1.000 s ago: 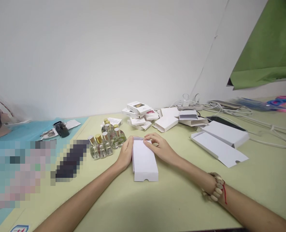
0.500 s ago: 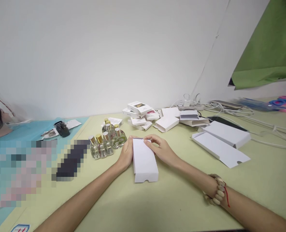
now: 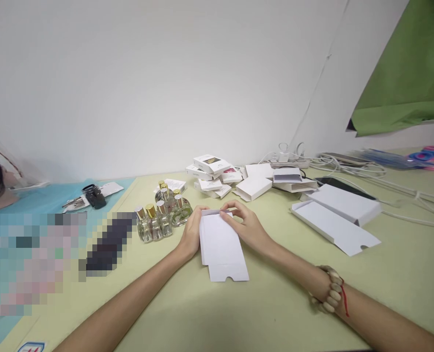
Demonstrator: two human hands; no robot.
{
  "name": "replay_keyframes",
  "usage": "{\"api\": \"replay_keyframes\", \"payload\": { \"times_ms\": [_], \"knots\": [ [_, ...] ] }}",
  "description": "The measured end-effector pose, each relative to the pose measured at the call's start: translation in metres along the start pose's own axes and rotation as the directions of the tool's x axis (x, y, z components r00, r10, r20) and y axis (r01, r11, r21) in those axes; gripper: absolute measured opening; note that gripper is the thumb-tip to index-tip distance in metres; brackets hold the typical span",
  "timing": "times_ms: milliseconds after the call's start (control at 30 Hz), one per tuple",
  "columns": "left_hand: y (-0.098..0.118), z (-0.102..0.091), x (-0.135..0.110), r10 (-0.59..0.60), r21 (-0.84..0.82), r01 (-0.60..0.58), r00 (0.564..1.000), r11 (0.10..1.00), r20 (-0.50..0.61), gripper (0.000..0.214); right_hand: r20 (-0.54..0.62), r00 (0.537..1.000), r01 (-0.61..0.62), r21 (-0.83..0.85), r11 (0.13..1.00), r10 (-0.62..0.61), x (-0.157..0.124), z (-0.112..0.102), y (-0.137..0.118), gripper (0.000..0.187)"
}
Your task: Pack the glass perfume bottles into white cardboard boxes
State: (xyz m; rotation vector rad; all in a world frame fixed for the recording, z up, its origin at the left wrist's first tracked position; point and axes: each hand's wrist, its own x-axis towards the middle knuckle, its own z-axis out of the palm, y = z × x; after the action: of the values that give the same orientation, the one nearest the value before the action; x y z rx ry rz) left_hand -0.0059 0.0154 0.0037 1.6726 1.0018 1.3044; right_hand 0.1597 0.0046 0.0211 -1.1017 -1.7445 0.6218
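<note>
Gripping one white carton (image 3: 220, 242) at frame centre are two hands: left hand (image 3: 191, 234) along its left edge, right hand (image 3: 247, 227) at its upper right. Three perfume bottles (image 3: 153, 228) form a front row left of centre; two white cartons (image 3: 330, 226) lie mid-right. Since half a second ago, the held carton's notched flap (image 3: 227, 272) has shifted rightward.

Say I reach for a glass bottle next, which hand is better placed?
Your left hand, most likely: it is nearer the glass bottles, while your right hand sits across the white box from them. Both hands are on the box, though.
</note>
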Motion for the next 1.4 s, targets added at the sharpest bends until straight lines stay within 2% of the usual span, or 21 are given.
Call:
{"api": "replay_keyframes", "payload": {
  "times_ms": [100, 200, 333, 433, 567, 633, 900, 1067, 1267, 1400],
  "knots": [
    [-0.002, -0.001, 0.001, 0.014, -0.002, -0.014, 0.999, 1.0, -0.03, 0.035, 0.027, 0.998, 0.062, -0.213, 0.975, -0.058, -0.001, -0.003, -0.002, 0.021],
    [0.0, -0.001, 0.0, 0.003, -0.016, -0.004, 0.999, 1.0, -0.046, 0.034, 0.04, 0.999, 0.049, -0.398, 0.916, -0.037, -0.001, -0.005, -0.004, 0.023],
    [0.003, 0.0, -0.002, 0.009, -0.013, -0.01, 0.998, 1.0, -0.063, 0.035, 0.026, 1.0, 0.008, -0.49, 0.872, 0.006, -0.001, -0.008, -0.004, 0.022],
    [0.004, 0.001, -0.002, -0.037, -0.021, 0.036, 0.998, 0.999, -0.045, 0.035, 0.037, 0.999, -0.014, -0.518, 0.855, 0.039, -0.001, -0.008, 0.0, 0.022],
    [0.002, 0.002, -0.003, -0.14, -0.08, 0.143, 0.989, 0.986, 0.044, 0.035, 0.118, 0.993, 0.04, -0.484, 0.874, 0.019, 0.0, -0.006, 0.005, 0.021],
    [0.0, 0.002, -0.002, -0.15, -0.084, 0.155, 0.987, 0.984, 0.063, 0.034, 0.153, 0.988, 0.065, -0.452, 0.89, 0.006, 0.0, -0.004, 0.008, 0.022],
    [-0.002, 0.002, -0.001, -0.132, 0.059, 0.126, 0.983, 0.99, 0.125, 0.035, 0.118, 0.992, 0.001, -0.353, 0.935, 0.044, 0.001, 0.0, 0.013, 0.025],
    [0.003, 0.002, 0.0, -0.007, 0.191, -0.013, 0.995, 0.981, 0.1, 0.035, 0.106, 0.992, -0.049, -0.218, 0.975, 0.074, -0.001, 0.0, 0.006, 0.03],
    [0.003, 0.001, -0.001, -0.001, 0.186, -0.031, 0.986, 0.982, 0.167, 0.042, 0.106, 0.991, -0.062, -0.145, 0.987, 0.077, -0.002, 0.002, 0.005, 0.032],
    [0.003, 0.001, -0.003, 0.009, 0.209, -0.051, 0.98, 0.977, 0.198, 0.039, 0.093, 0.993, -0.062, -0.152, 0.986, 0.077, -0.002, 0.001, 0.003, 0.032]
  ]
}}
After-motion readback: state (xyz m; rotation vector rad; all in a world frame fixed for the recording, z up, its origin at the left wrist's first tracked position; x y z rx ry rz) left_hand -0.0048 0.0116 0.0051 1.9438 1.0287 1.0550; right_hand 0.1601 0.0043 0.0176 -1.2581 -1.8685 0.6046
